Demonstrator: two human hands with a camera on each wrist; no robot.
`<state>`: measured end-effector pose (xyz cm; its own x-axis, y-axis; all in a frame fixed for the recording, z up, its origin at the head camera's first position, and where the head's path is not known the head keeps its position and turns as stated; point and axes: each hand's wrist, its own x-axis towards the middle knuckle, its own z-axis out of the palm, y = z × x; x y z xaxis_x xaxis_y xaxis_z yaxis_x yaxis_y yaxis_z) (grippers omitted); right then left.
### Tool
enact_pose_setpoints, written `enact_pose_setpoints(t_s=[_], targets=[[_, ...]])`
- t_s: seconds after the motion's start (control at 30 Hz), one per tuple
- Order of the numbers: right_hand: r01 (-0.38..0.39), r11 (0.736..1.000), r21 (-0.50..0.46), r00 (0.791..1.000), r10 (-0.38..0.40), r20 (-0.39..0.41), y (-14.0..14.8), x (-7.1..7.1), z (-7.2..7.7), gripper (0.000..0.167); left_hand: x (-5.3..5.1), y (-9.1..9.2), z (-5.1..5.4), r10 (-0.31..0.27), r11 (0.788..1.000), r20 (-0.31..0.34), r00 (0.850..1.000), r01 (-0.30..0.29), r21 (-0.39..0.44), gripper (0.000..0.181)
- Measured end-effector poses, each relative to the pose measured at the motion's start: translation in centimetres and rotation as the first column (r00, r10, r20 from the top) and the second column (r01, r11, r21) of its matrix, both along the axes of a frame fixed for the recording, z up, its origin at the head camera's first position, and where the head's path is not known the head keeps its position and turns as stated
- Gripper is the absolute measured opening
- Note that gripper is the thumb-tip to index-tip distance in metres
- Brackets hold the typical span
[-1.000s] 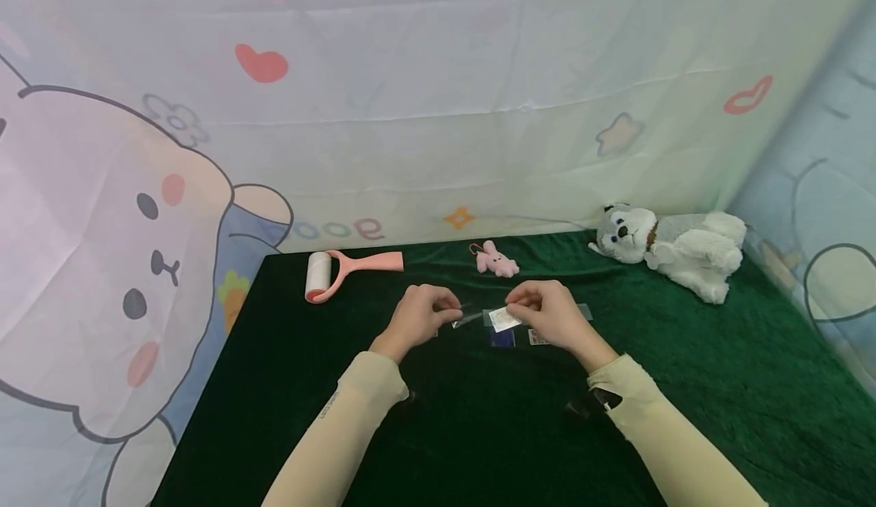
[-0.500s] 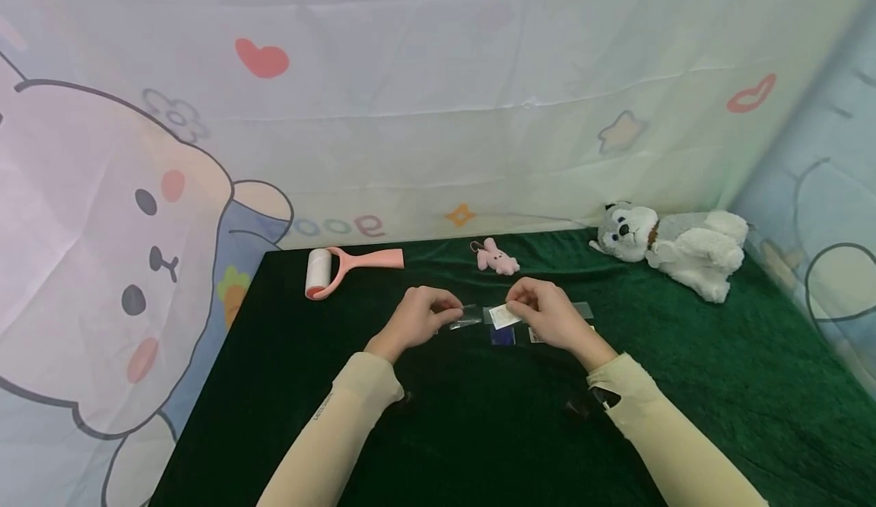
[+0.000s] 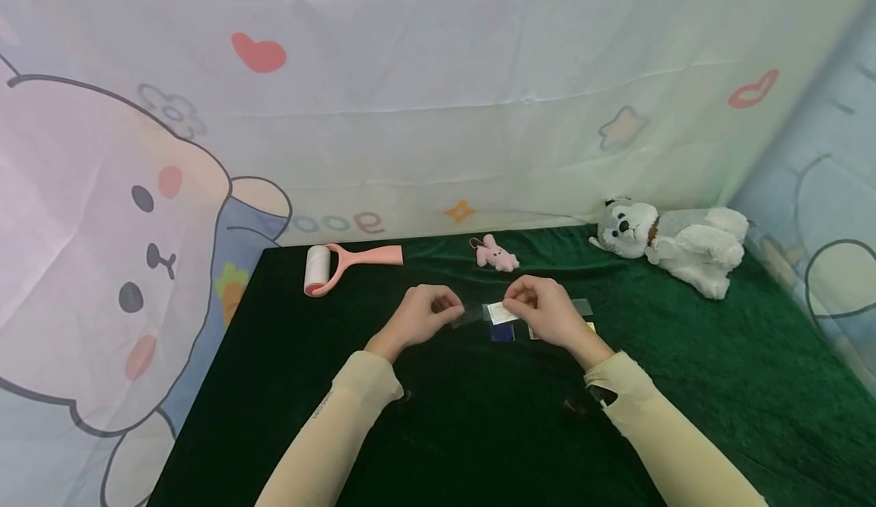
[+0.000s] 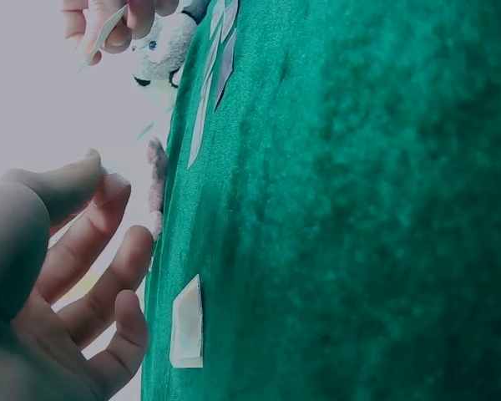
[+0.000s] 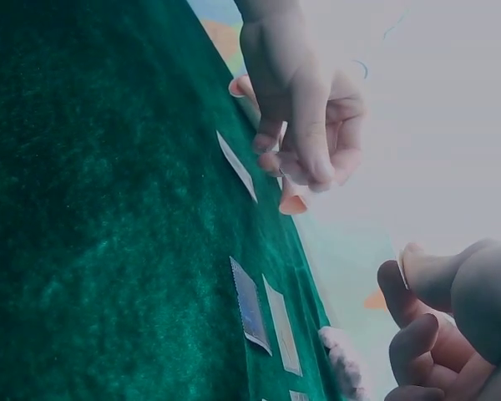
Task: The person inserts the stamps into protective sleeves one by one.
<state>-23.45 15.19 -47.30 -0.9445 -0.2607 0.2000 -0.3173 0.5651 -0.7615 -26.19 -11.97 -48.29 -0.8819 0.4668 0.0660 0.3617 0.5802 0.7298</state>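
Observation:
My left hand (image 3: 419, 315) pinches a small clear plastic sleeve (image 3: 468, 317) between thumb and forefinger; it barely shows against the dark cloth. Facing it, my right hand (image 3: 544, 315) pinches a small whitish stamp-like paper (image 3: 503, 312) by its edge. In the left wrist view this paper (image 4: 108, 30) is seen nearly edge-on, above the cloth. Under and beside the right hand lie a dark blue stamp (image 3: 503, 332) with a toothed edge and clear sleeves (image 3: 582, 307). Further small pieces are partly hidden by that hand. Near the left hand lies a pale flat piece (image 4: 187, 324).
Dark green cloth (image 3: 479, 431) covers the table. Toward its back edge lie a pink lint roller (image 3: 349, 265), a small pink plush bunny keychain (image 3: 497, 255) and, at right, a grey-and-white plush dog (image 3: 674, 241). A printed curtain (image 3: 438, 96) hangs behind.
Both hands stay nearly in place and keep their pinch. The clear sleeve in the left hand has tilted, and its bright glare has faded. The view has shifted slightly.

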Motion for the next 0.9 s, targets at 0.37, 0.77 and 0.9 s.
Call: enact_pose_setpoints(t_s=[0.37, 0.77, 0.9], targets=[[0.019, 1.0, 0.002, 1.0, -0.019, -0.007, 0.09, 0.0, 0.09, 0.007, 0.15, 0.11, 0.15, 0.014, 0.996, 0.059, 0.998, -0.019, 0.087, 0.006], [0.017, 1.0, -0.002, 1.0, -0.017, 0.024, -0.23, 0.22, 0.16, 0.01, 0.18, -0.02, 0.05, 0.063, 0.991, 0.084, 0.994, -0.072, 0.111, 0.01], [0.015, 1.0, -0.014, 1.0, -0.014, 0.016, -0.33, 0.3, 0.25, 0.01, 0.18, -0.07, 0.11, 0.058, 0.992, 0.074, 0.996, -0.066, 0.107, 0.008]])
